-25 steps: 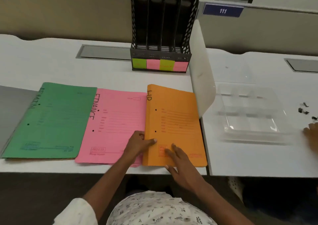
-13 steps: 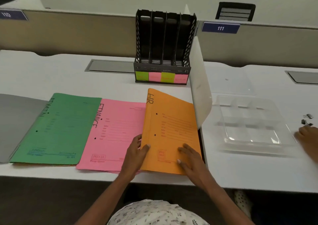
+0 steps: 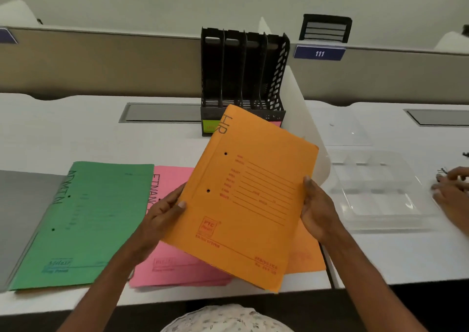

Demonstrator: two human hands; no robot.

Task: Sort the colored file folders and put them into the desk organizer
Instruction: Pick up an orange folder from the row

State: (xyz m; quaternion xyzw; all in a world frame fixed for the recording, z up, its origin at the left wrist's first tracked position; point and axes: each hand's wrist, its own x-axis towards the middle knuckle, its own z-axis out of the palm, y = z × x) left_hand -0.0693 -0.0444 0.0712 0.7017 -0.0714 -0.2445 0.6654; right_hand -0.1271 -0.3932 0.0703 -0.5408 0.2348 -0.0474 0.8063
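Both hands, left hand [image 3: 162,217] and right hand [image 3: 317,210], clasp orange card HR folder [image 3: 248,197] by its edges. Advise: turn upright, spine down, slide into black slotted plastic desk organizer [image 3: 243,72].

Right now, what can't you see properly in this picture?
All in the head view:
- Organizer labels: only a green one and a sliver of pink show; the orange folder covers the rest.
- Pink folder: its written word is partly covered by the orange folder and left hand.
- Small dark things at the right edge: too small, partly cut off.
- Green folder print: too blurred to read.
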